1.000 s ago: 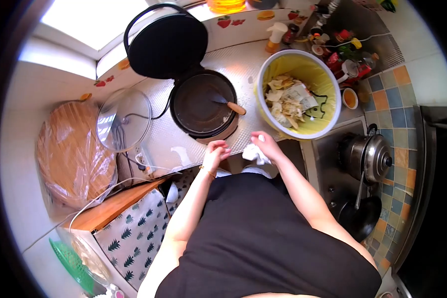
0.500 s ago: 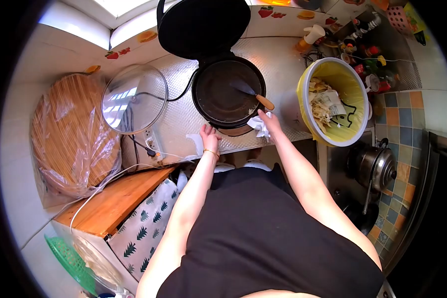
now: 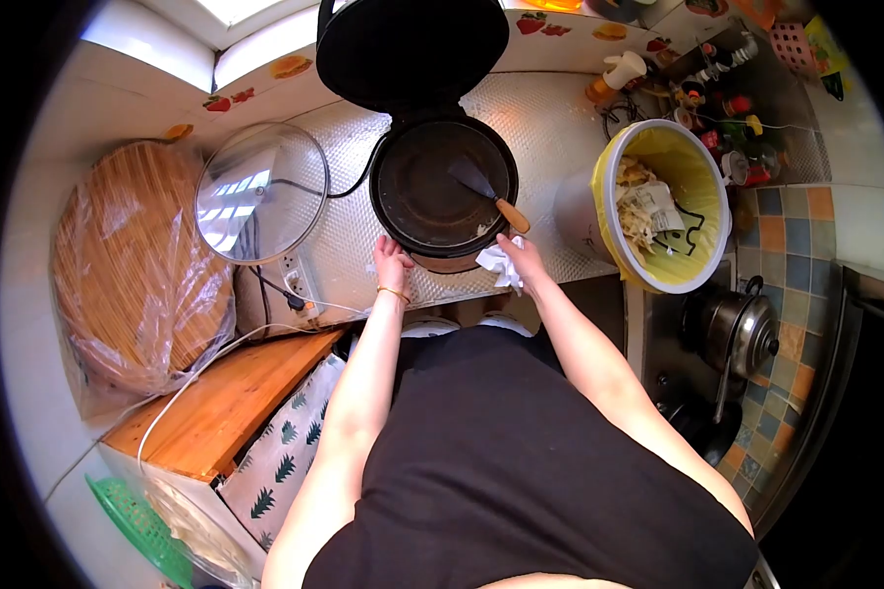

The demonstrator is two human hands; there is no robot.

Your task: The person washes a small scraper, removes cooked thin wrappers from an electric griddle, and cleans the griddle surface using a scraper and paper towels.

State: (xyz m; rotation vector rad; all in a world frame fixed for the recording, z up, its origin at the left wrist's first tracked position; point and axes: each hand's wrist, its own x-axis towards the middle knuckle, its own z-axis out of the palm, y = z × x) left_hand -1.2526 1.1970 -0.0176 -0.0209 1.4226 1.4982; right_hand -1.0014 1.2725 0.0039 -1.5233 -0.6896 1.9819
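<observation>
An electric griddle [image 3: 417,211] with a round black plate sits on the silver counter, its black lid [image 3: 413,54] raised behind it. A scraper [image 3: 473,180] with a wooden handle rests across the plate, the handle reaching over the right rim. Light crumbs lie near the plate's lower right edge. My left hand [image 3: 393,263] is at the front left rim with its fingers stretched out, holding nothing that I can see; whether it touches the rim I cannot tell. Just below the scraper's handle, my right hand [image 3: 523,257] grips a crumpled white paper towel [image 3: 502,267].
To the right stands a bin [image 3: 611,187] lined with yellow plastic, with scraps inside. A glass lid [image 3: 262,191] and a plastic-wrapped wooden board [image 3: 147,265] are at left, near a power strip [image 3: 298,280]. A metal pot [image 3: 742,329] stands lower right; several bottles [image 3: 737,137] line the back corner.
My left hand has shifted left and up toward the griddle's front left rim. My right hand keeps the paper towel and moves slightly left. The view has shifted slightly.
</observation>
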